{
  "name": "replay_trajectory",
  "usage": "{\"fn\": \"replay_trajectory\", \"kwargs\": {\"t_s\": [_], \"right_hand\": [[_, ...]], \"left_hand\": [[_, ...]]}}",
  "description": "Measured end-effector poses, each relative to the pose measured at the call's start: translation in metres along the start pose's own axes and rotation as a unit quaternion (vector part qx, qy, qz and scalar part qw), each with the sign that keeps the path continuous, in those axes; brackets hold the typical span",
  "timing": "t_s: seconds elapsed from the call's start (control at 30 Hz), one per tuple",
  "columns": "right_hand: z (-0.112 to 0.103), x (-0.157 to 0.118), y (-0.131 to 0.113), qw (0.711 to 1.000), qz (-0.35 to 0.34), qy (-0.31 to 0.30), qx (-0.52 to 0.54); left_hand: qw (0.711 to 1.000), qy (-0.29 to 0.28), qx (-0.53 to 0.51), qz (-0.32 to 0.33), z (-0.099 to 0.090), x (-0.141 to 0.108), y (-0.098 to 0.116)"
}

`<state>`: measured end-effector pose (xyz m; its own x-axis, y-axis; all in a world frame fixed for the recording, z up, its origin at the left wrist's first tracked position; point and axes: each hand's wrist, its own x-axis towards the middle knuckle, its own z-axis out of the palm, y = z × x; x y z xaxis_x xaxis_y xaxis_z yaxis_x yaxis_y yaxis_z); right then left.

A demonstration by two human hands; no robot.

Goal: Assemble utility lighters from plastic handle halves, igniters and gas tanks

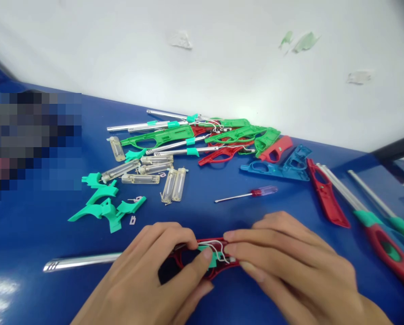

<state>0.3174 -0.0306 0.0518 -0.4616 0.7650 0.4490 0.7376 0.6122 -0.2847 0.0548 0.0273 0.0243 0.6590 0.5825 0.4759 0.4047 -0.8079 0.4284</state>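
Low in the head view, both hands grip a red lighter half-shell (218,272) with its inside facing up. A teal trigger piece (212,261) and white wires (218,246) lie in it. My left hand (154,271) is closed round the shell's front part, thumb over the trigger piece. A silver lighter tube (83,261) sticks out to the left from under that hand. My right hand (293,262) is closed on the shell's right end, fingertips along its upper edge and thumb at the lower edge. The far right end is hidden under my right palm.
A screwdriver (249,194) lies beyond my hands. Teal triggers (96,211) and clear fuel tanks (141,179) are at left. Green half-shells (239,134) are piled at the back, a blue shell (279,169) right of them. Lighters with tubes (387,243) lie far right.
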Motion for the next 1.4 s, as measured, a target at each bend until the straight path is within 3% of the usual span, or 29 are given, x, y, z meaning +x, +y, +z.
{"fn": "replay_trajectory", "kwargs": {"t_s": [0.2,0.63,0.8,1.0,1.13,1.4], "right_hand": [[0.003,0.000,0.006,0.997,0.032,0.065,-0.006],[0.012,0.007,0.015,0.995,0.054,0.071,-0.037],[0.018,0.031,0.007,0.993,0.110,-0.004,-0.048],[0.033,0.076,0.007,0.985,0.148,-0.086,-0.025],[0.040,0.098,0.015,0.981,0.164,-0.107,-0.002],[0.043,0.107,0.014,0.975,0.181,-0.125,0.024]], "left_hand": [[1.000,0.017,0.000,0.011,0.005,-0.003,-0.001],[0.999,0.030,0.013,0.034,-0.004,-0.007,0.002],[0.997,0.078,0.028,0.009,-0.021,-0.015,-0.015],[0.983,0.109,0.134,-0.053,-0.047,-0.015,-0.057],[0.982,0.083,0.143,-0.092,-0.048,-0.009,-0.069],[0.983,0.017,0.145,-0.115,-0.042,-0.003,-0.062]]}}
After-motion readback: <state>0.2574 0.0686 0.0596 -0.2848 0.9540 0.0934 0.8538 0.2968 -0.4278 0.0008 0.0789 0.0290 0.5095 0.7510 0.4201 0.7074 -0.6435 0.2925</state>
